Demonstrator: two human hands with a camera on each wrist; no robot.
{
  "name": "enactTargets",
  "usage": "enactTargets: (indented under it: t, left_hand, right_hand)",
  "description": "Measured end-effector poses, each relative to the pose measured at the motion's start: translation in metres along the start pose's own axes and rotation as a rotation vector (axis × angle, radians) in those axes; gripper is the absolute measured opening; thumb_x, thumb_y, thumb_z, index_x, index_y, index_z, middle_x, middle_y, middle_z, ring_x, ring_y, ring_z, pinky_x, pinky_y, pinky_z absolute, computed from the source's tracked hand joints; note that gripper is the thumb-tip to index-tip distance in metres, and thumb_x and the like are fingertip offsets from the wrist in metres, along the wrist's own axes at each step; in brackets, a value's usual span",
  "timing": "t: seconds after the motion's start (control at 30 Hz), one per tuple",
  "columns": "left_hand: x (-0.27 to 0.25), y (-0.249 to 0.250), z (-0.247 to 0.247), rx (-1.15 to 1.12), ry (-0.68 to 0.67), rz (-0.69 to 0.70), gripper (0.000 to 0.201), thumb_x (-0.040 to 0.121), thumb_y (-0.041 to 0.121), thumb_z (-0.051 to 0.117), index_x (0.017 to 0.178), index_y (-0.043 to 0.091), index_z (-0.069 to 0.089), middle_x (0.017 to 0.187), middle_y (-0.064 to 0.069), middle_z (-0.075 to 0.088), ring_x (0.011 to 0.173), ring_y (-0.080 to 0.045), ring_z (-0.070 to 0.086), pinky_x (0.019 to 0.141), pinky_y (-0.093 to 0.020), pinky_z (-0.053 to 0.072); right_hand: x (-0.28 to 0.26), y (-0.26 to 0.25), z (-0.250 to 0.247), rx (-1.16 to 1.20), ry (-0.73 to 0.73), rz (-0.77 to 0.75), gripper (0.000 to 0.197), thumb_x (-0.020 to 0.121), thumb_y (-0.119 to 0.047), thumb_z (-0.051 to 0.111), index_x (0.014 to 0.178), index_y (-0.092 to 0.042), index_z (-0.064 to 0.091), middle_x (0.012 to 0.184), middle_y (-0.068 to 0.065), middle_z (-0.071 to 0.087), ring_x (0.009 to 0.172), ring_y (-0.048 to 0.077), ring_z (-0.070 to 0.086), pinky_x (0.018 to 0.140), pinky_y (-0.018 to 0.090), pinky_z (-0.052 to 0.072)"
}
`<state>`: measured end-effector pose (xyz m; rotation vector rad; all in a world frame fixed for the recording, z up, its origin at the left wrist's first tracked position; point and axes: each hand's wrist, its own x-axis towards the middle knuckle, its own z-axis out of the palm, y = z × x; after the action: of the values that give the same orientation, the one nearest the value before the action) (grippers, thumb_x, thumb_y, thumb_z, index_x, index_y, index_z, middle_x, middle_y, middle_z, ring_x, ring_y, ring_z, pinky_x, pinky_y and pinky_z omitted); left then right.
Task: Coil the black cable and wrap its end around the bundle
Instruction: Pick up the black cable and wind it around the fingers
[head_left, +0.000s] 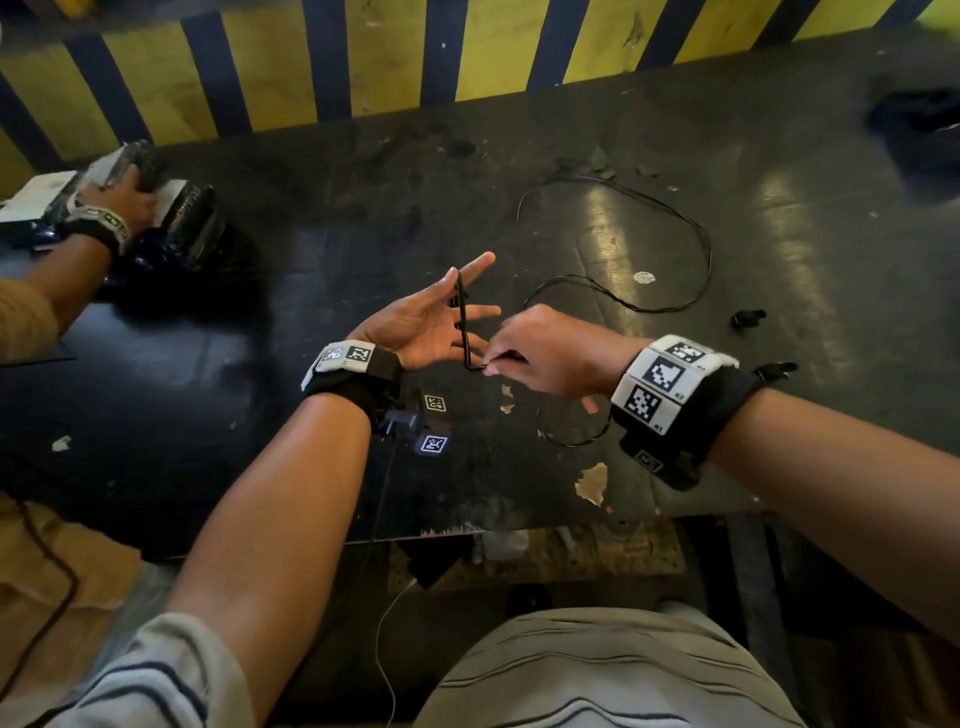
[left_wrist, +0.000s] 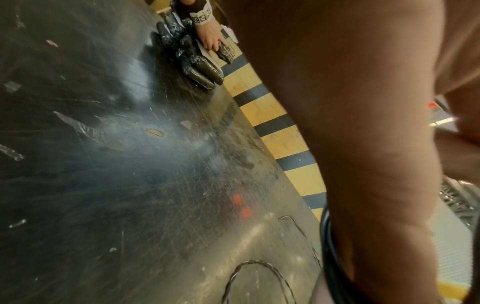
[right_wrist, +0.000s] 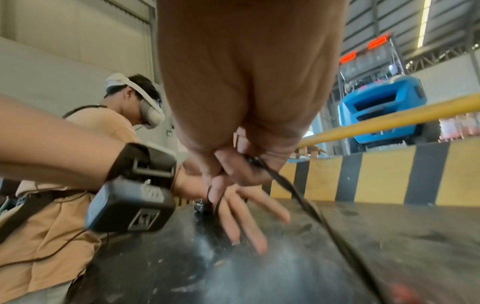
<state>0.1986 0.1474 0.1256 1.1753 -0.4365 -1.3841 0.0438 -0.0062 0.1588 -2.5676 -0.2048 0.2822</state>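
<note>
My left hand (head_left: 441, 325) is held palm up over the dark table (head_left: 291, 364), fingers straight and spread. A few turns of the thin black cable (head_left: 464, 322) run lengthwise across the palm. My right hand (head_left: 540, 353) pinches the cable at the lower bend of those turns, close to the left palm. The slack cable trails off in wide loops on the table (head_left: 696, 244). In the right wrist view the right fingers (right_wrist: 233, 170) hold the cable (right_wrist: 298, 203) above the spread left hand (right_wrist: 246, 216). In the left wrist view the cable (left_wrist: 327, 257) hugs the hand's edge.
Another person's hand (head_left: 117, 200) rests on black-wrapped packages (head_left: 192, 218) at the far left. A yellow and dark striped barrier (head_left: 363, 62) runs behind the table. Small black clips (head_left: 748, 318) lie to the right, a dark object (head_left: 919, 130) at far right. A blue forklift (right_wrist: 381, 102) stands beyond the barrier.
</note>
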Motion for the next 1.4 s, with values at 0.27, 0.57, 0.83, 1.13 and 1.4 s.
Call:
enactTargets:
  t: [0.27,0.57,0.83,1.13,1.4]
  left_hand:
    - [0.002,-0.006,0.014,0.069,0.055,-0.079,0.085,0.079,0.050,0.077,0.151,0.021,0.041,0.147,-0.016,0.047,0.114,-0.049,0.057,0.102,-0.069,0.040]
    - [0.001,-0.012,0.026,0.011,-0.150,-0.184,0.064,0.088,0.050,0.063,0.148,0.046,0.042,0.163,-0.015,0.024,0.128,-0.050,0.045,0.103,-0.063,0.043]
    - [-0.011,-0.003,0.035,-0.035,-0.227,-0.157,0.065,0.085,0.049,0.071,0.145,0.041,0.049,0.162,-0.022,0.025,0.128,-0.051,0.044,0.106,-0.069,0.035]
    - [-0.026,0.010,0.056,-0.049,-0.374,-0.020,0.048,0.092,0.043,0.063,0.138,0.033,0.057,0.164,-0.026,0.013,0.141,-0.063,0.014,0.109,-0.080,0.009]
    - [-0.016,0.020,0.075,-0.170,-0.523,0.183,0.040,0.094,0.042,0.060,0.133,0.033,0.061,0.162,-0.030,0.016,0.136,-0.069,0.014,0.105,-0.074,0.023]
  right_hand:
    - [0.015,-0.021,-0.061,-0.279,0.013,0.029,0.013,0.086,-0.024,0.064,0.088,-0.026,0.077,0.091,0.001,0.069,0.078,0.026,0.070,0.075,0.043,0.060]
    - [0.030,-0.011,-0.113,-0.320,0.131,0.012,0.014,0.079,-0.019,0.071,0.083,-0.028,0.080,0.086,-0.007,0.074,0.080,0.020,0.072,0.075,0.043,0.061]
    - [0.036,0.012,-0.107,-0.183,0.236,-0.083,0.013,0.078,-0.040,0.078,0.086,-0.030,0.081,0.085,-0.009,0.077,0.079,0.009,0.071,0.079,0.037,0.060]
    - [0.020,0.058,-0.060,-0.131,0.338,-0.120,0.019,0.093,-0.019,0.070,0.109,-0.017,0.079,0.099,0.005,0.078,0.080,0.010,0.069,0.077,0.009,0.047]
    - [0.020,0.036,0.019,-0.190,0.470,0.351,0.019,0.090,-0.022,0.065,0.107,-0.013,0.067,0.101,0.000,0.075,0.086,0.022,0.076,0.076,0.037,0.057]
